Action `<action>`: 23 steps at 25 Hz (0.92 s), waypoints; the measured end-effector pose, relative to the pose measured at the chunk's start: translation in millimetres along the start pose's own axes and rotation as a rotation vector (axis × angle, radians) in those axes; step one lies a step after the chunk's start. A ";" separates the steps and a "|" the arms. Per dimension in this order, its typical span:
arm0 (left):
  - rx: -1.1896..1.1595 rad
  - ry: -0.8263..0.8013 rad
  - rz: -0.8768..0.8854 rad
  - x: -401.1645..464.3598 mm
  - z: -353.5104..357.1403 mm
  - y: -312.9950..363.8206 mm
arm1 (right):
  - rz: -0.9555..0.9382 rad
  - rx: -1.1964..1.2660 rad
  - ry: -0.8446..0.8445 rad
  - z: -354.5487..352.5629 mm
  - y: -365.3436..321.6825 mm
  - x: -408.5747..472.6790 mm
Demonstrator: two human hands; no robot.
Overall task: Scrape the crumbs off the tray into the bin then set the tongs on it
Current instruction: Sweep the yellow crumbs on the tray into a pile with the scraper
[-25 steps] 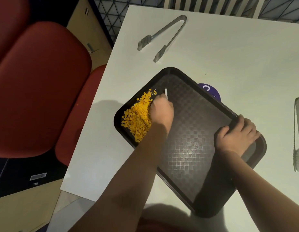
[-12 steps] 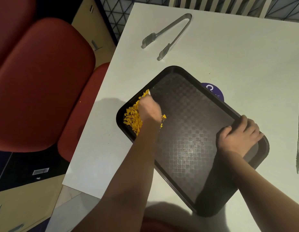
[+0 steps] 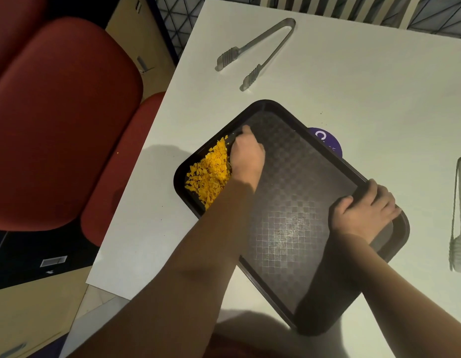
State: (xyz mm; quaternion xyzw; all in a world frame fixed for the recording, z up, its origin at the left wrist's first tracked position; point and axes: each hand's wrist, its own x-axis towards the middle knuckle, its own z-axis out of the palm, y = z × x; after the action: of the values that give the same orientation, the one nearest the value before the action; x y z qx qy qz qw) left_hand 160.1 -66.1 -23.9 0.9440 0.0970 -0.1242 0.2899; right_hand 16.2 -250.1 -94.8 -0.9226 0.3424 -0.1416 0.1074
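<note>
A dark plastic tray (image 3: 296, 228) lies at an angle on the white table (image 3: 353, 73). Orange crumbs (image 3: 210, 174) are heaped against the tray's left rim. My left hand (image 3: 246, 156) sits on the tray right beside the heap, fingers curled round a thin scraper that is mostly hidden under the hand. My right hand (image 3: 363, 210) grips the tray's right rim, thumb inside and fingers over the edge. Grey metal tongs (image 3: 255, 50) lie on the table beyond the tray, apart from both hands. No bin is in view.
A second pair of tongs (image 3: 460, 215) lies at the table's right edge. A purple round sticker (image 3: 327, 140) shows from under the tray's far side. Red padded chairs (image 3: 56, 125) stand left of the table, close to its edge.
My left hand swept left into the crumbs, then moved up along the heap toward the tray's far corner. The crumbs are packed closer to the left rim. The right hand kept its grip.
</note>
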 end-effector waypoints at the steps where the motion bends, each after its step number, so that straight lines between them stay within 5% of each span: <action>1: 0.001 0.002 -0.013 1.2 -2.5 -2.1 | -0.003 0.001 0.003 -0.1 0.0 0.0; 8: 0.104 0.046 -0.141 -10.7 -13.1 -33.5 | 0.005 -0.013 -0.009 -2.2 -1.3 0.1; 10: 0.214 0.050 -0.107 -16.8 -16.0 -33.9 | 0.001 -0.015 -0.006 -1.7 -0.9 0.1; 16: 0.058 -0.029 0.101 -29.4 -7.1 3.9 | 0.004 -0.014 -0.017 -2.1 -0.9 -0.1; 23: 0.256 -0.184 0.284 -81.5 33.5 -12.1 | 0.006 -0.016 -0.028 -3.5 -1.7 -0.5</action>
State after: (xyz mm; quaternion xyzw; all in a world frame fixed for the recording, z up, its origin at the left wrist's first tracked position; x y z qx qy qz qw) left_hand 73.6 -84.5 -33.4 0.9620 -0.0803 -0.1793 0.1898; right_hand 15.8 -248.9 -91.1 -0.9243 0.3448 -0.1257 0.1051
